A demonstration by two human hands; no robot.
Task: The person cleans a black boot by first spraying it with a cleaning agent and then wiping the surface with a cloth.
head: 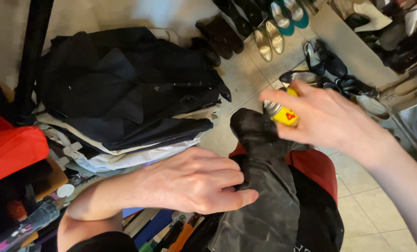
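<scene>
You are in what looks like a shoe-repair or cobbler's workshop, cramped and cluttered. Take the pile of dark folded garments (124,88) as your landmark: beyond it, rows of assorted shoes (264,32) stand in pairs on the tiled floor (367,205). To its right, more footwear fills a low shelf (357,46). Below it on the left, tools and tubes (35,219) crowd a bench.

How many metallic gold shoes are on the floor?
2: a pair of gold shoes, one beside the other, on the tiles at top centre, next to the teal shoes. More may be hidden beyond the frame.
</scene>
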